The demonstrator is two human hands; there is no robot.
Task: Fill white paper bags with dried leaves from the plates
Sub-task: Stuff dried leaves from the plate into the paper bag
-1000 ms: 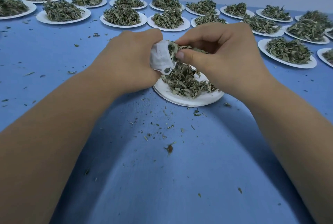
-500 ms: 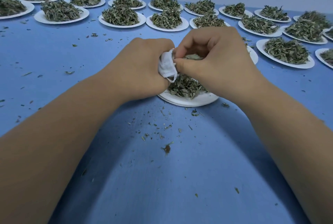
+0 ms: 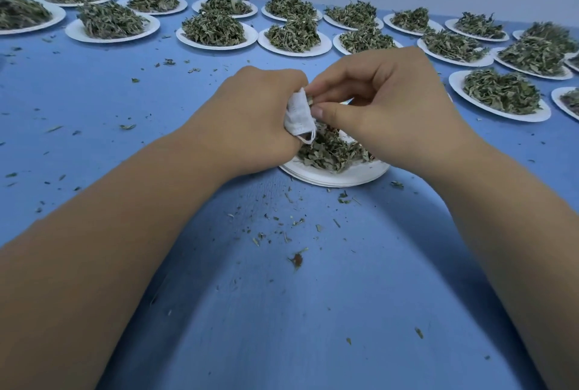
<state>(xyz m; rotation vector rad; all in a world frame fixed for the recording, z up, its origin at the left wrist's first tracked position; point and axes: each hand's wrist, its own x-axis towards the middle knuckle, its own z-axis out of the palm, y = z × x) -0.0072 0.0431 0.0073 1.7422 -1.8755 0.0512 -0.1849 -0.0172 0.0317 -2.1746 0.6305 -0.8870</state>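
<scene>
Blue table (image 3: 94, 101) carrying rows of white plates (image 3: 216, 45), each heaped with greenery, along its far edge. One near plate (image 3: 338, 181) lies under both hands, with dried leaves (image 3: 329, 151) left on it. The left hand (image 3: 250, 120) curls round a white paper bag (image 3: 299, 117), holding it above the plate's left side with the mouth facing right and up. The right hand (image 3: 391, 113) pinches thumb against fingertips at that mouth, with a sliver of leaf visible between them. The heap lies directly below the bag and nearer the right hand, so the next pinch likely needs only a short reach down.
</scene>
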